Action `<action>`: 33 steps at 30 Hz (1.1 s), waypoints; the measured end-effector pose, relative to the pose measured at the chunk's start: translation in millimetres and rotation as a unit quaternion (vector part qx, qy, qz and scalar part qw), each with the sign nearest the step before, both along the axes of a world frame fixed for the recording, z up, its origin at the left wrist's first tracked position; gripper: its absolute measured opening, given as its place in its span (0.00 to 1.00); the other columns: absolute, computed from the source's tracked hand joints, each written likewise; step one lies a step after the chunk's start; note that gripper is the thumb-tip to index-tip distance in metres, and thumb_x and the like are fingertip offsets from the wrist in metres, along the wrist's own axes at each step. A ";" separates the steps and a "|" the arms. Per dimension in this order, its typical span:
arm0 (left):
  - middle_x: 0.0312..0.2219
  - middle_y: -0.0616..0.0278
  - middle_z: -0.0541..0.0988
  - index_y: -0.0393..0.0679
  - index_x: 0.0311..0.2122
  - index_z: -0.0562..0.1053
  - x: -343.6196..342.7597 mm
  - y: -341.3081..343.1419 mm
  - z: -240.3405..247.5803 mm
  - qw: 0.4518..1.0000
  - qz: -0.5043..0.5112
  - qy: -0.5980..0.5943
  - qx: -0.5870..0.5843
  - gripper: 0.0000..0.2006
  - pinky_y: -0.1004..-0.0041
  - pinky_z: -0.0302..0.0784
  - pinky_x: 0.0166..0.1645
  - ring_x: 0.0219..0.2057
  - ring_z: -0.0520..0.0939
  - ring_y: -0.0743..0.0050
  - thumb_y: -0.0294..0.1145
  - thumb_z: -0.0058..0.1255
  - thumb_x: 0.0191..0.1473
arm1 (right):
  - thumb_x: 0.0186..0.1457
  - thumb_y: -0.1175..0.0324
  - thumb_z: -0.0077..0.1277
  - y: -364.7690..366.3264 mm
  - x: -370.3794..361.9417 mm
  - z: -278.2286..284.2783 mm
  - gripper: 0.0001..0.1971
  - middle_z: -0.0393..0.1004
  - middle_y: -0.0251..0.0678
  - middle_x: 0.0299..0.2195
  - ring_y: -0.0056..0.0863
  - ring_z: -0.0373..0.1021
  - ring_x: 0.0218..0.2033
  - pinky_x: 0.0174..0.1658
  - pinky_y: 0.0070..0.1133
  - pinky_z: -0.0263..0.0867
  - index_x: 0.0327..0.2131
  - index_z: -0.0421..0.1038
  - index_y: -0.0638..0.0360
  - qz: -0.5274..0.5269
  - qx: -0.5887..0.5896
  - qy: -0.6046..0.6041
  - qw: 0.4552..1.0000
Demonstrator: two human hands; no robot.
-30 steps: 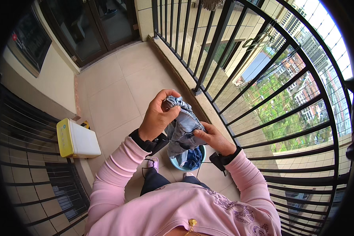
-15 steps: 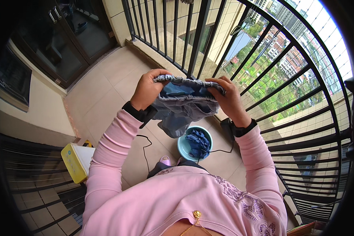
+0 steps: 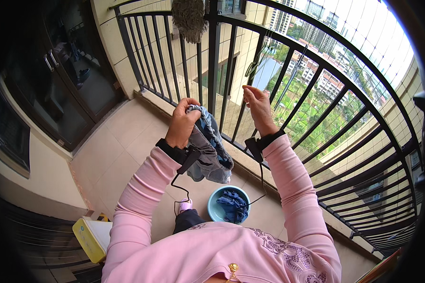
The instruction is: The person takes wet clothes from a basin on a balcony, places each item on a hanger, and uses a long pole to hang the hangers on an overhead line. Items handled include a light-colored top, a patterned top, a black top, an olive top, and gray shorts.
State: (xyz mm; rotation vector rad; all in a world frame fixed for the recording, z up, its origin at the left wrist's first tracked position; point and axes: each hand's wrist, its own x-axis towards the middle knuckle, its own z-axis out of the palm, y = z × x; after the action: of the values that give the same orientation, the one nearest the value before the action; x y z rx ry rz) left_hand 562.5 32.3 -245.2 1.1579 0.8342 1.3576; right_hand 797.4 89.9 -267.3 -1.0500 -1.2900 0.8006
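My left hand (image 3: 182, 123) grips the gathered elastic waistband of a grey-blue denim garment (image 3: 207, 155), possibly pants. The garment hangs down from it in folds, its waist opening facing right. My right hand (image 3: 259, 107) is raised in front of the railing, apart from the garment. Its fingers are loosely bent, and nothing shows in them. Below the garment, a light blue basin (image 3: 213, 210) stands on the floor with dark blue wet-looking cloth (image 3: 233, 205) inside.
Black railing (image 3: 214, 70) curves along the front and right. Several hangers (image 3: 259, 59) hang on it, and a mop head (image 3: 190, 20) is at the top. A yellow-and-white box-shaped appliance (image 3: 90, 239) stands at lower left. Dark glass doors (image 3: 47, 75) are at far left. Cables dangle from both wrists.
My right hand has let go of the waistband and moved up toward the railing. The garment now hangs from my left hand alone. The view has shifted, showing the mop head and more railing.
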 end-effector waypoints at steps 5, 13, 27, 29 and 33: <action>0.28 0.67 0.69 0.38 0.38 0.67 -11.3 53.2 -9.4 0.996 -0.083 0.024 -0.023 0.14 0.84 0.65 0.31 0.26 0.68 0.84 0.18 0.43 0.42 | 0.57 0.65 0.48 109.4 10.4 -25.6 0.20 0.72 0.41 0.38 0.27 0.69 0.36 0.40 0.20 0.65 0.50 0.63 0.65 -0.250 0.060 0.065 0.964; 0.30 0.66 0.69 0.38 0.41 0.68 -53.8 144.6 3.2 0.984 -0.150 0.101 -0.012 0.18 0.83 0.68 0.36 0.29 0.70 0.81 0.16 0.42 0.40 | 0.44 0.65 0.50 212.7 25.9 -13.8 0.34 0.73 0.53 0.38 0.40 0.71 0.40 0.46 0.25 0.65 0.55 0.55 0.72 -0.387 -0.105 -0.021 0.916; 0.24 0.71 0.68 0.38 0.38 0.70 -50.7 272.3 -1.7 0.957 -0.260 0.119 0.054 0.13 0.85 0.63 0.29 0.24 0.66 0.87 0.19 0.48 0.42 | 0.59 0.68 0.42 114.0 -7.0 19.6 0.14 0.66 0.29 0.25 0.16 0.61 0.24 0.28 0.15 0.59 0.46 0.63 0.68 -0.368 0.121 -0.026 0.922; 0.24 0.71 0.68 0.38 0.38 0.70 -48.2 286.4 -3.1 0.960 -0.256 0.105 0.048 0.13 0.85 0.63 0.28 0.24 0.67 0.87 0.21 0.49 0.43 | 0.61 0.68 0.40 62.6 -40.0 13.5 0.14 0.60 0.25 0.21 0.12 0.56 0.20 0.23 0.12 0.54 0.47 0.62 0.67 -0.342 0.151 -0.002 0.928; 0.26 0.70 0.69 0.38 0.40 0.69 -39.0 311.2 -2.9 0.956 -0.284 0.075 0.002 0.14 0.83 0.68 0.31 0.25 0.70 0.84 0.22 0.47 0.45 | 0.62 0.69 0.40 -38.6 -87.7 8.6 0.13 0.56 0.21 0.17 0.08 0.49 0.17 0.20 0.10 0.44 0.47 0.63 0.67 -0.235 0.154 0.012 0.960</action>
State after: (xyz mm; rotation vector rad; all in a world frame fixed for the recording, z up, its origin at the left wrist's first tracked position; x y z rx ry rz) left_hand 523.6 343.5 -248.1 1.3824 0.5389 0.8042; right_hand 709.6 51.3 -258.7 -1.0297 -1.0418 0.2407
